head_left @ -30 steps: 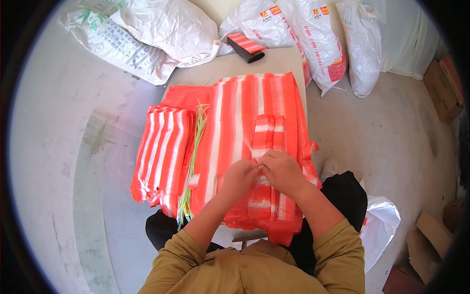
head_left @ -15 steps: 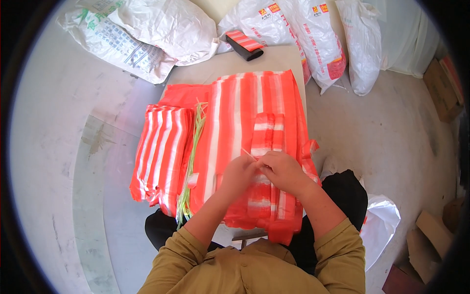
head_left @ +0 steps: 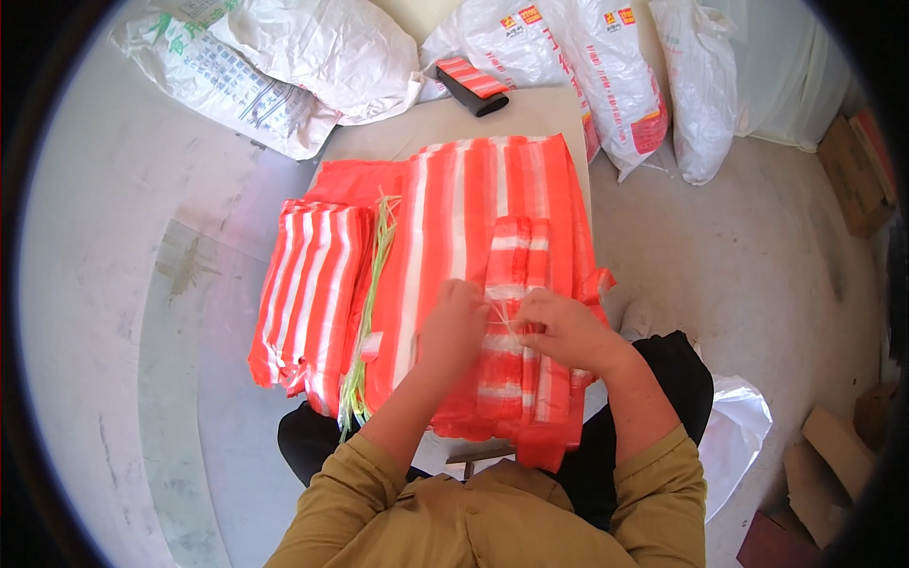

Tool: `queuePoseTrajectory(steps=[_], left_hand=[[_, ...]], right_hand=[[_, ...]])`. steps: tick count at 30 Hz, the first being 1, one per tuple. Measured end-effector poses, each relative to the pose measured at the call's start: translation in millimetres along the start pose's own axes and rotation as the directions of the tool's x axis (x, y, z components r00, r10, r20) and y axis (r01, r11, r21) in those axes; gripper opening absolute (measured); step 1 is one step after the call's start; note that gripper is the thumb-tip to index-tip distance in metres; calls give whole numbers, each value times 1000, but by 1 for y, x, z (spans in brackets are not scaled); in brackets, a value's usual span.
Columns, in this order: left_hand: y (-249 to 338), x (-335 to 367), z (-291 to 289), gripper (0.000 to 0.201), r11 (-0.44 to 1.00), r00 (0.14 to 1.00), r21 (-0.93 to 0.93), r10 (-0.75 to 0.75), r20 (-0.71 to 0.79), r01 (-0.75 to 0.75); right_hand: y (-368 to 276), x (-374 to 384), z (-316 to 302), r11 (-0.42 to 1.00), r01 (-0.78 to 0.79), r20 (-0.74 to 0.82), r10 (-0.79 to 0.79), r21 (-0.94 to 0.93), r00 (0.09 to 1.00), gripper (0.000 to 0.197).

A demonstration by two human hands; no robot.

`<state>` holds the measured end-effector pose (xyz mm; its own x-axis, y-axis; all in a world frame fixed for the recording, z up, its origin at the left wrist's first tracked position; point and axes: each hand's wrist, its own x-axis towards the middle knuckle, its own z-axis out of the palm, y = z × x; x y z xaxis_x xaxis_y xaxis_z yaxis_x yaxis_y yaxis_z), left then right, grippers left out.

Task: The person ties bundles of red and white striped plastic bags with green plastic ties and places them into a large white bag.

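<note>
A narrow folded bundle of red-and-white striped plastic bags (head_left: 517, 248) lies on a broad pile of the same striped bags (head_left: 454, 189). Across the middle of the bundle runs a thin pale string (head_left: 501, 317). My left hand (head_left: 454, 322) pinches one end at the bundle's left side, its fingertips slightly blurred. On the other side my right hand (head_left: 563, 328) has its fingers bent around the other end. Beside the pile, to the left, a hank of yellow-green strings (head_left: 371, 303) lies lengthwise. Left of that rests a smaller stack of striped bags (head_left: 317, 284).
A dark roll with a striped cover (head_left: 473, 87) sits at the table's far end (head_left: 398, 128). Stuffed white sacks (head_left: 322, 57) and printed white bags (head_left: 615, 85) stand beyond it. Cardboard boxes (head_left: 822, 473) and an open white bag (head_left: 734, 426) are at the right.
My hands have moved apart, the left one up and to the left, the right one slightly right. The string now shows between them across the bundle, which stays in place.
</note>
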<state>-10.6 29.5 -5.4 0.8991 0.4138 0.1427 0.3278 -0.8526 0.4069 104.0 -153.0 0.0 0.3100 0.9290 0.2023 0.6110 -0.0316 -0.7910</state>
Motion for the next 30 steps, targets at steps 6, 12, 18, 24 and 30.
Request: queuePoseTrajectory(steps=[6,12,18,24,30], left_hand=[[-11,-24,-9,35,986,1000,-167,14,7,-13],[2,-34,-16,42,925,981,-359,-60,187,125],[-8,-35,-19,42,851,963,-480,-97,252,212],[-34,-51,-7,44,-100,811,-811,-52,583,577],[-24,-59,14,54,245,839,-804,-94,537,542]], right_hand=[[-6,-2,-8,945,-325,-277,302,-41,912,39],[-6,-2,1,920,-370,-250,331,-131,910,43],[-30,-1,-9,908,-418,-157,416,23,896,49],[-22,-2,-4,669,7,-163,171,743,972,40],[-7,13,16,996,64,-187,-75,-61,979,29]])
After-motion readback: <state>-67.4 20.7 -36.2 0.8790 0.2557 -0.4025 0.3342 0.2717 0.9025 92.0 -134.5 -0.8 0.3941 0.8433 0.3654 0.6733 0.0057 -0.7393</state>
